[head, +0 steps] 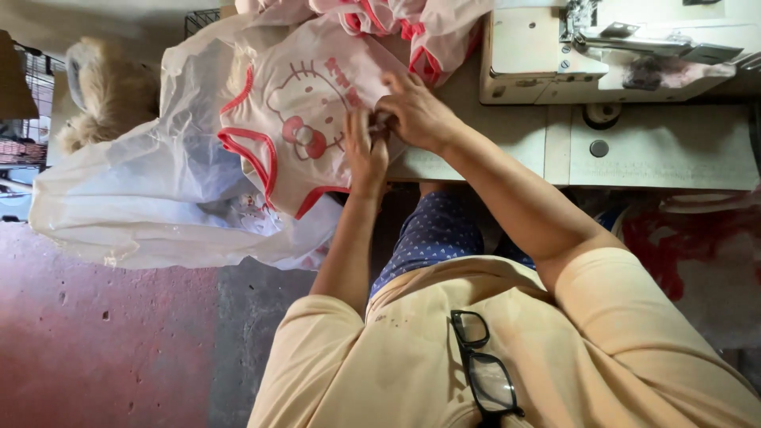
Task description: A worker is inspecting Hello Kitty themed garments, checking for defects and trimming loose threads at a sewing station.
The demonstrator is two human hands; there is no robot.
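Note:
A small white garment (297, 119) with red trim and a cartoon cat print lies over the left end of the sewing table (658, 150). My left hand (365, 154) presses and pinches the garment's right edge. Just above it, my right hand (416, 111) pinches the same edge, and the fingertips of both hands meet at one spot on the fabric. More white and red garments (396, 24) are piled beyond them.
A cream sewing machine (602, 47) stands on the table at the upper right. A large translucent plastic bag (135, 190) hangs under the garment on the left. A fluffy tan shape (107, 91) sits beyond the bag. Black-framed glasses (483, 372) hang on my shirt.

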